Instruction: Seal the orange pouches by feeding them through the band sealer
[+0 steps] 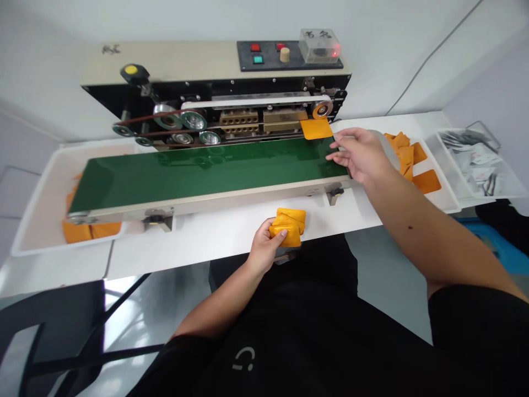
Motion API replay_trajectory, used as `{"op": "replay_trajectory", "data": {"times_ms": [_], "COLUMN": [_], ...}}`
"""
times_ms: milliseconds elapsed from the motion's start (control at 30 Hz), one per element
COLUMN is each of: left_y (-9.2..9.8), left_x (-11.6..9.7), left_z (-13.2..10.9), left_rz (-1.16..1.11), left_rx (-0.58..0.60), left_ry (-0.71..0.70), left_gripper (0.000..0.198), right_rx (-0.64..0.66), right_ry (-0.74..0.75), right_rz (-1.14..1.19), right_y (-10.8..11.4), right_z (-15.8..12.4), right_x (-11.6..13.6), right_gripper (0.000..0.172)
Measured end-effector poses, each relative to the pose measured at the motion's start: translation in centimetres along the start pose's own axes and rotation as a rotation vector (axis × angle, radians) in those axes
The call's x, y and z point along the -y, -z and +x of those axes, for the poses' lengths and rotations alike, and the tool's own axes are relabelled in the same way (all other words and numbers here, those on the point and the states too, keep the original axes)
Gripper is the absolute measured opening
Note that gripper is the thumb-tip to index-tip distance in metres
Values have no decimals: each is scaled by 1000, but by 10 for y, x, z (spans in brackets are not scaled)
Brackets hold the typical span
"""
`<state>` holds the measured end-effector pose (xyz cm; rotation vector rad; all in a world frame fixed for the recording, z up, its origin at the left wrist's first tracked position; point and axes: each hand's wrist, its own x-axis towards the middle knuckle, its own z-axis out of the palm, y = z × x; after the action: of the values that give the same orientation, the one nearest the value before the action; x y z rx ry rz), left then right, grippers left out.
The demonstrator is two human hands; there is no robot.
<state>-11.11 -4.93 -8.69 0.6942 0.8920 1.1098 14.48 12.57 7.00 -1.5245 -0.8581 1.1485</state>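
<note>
My left hand (pixel 264 247) grips a soft orange pouch (pixel 288 227) just above the white table (pixel 206 245), in front of the conveyor. My right hand (pixel 355 157) rests with spread fingers at the right end of the green conveyor belt (pixel 206 171). Close to its fingertips, a flat orange packet (pixel 316 128) lies at the belt's far edge, its top against the sealing heads of the band sealer (pixel 243 118). A curved grey object (pixel 386 150) is partly hidden behind my right hand.
White trays sit at both belt ends: the right tray (pixel 442 190) holds orange pouches (pixel 407 151), and the left tray (pixel 37 209) holds others (pixel 78 231). A wire basket of small packets (pixel 475 162) stands far right. The sealer's control panel (pixel 285 55) is behind.
</note>
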Motion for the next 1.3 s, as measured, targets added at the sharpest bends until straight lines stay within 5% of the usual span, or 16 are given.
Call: {"op": "replay_trajectory", "data": {"times_ms": [233,400,567,933,1300], "left_y": [-4,-18,-29,-27,-20], "left_x": [3,-1,-2,-2,-5], "left_z": [1,0,-2,-5,2], "left_rz": [22,20,64,147,160], "left_rx": [-24,18,71,50,20], "left_ry": [-14,-14,-23,-11,-18], "left_gripper": [55,56,54,53,49], "right_rx": [95,334,294,297,167], "right_ry": [226,145,90,-130,-55], "right_rz": [-78,-184,-69,194,225], "right_y": [23,24,19,17,6], "right_z": [-109,-148,-153,-150,-144], "right_x": [-65,-112,-129,-123,-119], "right_gripper": [28,42,39,40,39]}}
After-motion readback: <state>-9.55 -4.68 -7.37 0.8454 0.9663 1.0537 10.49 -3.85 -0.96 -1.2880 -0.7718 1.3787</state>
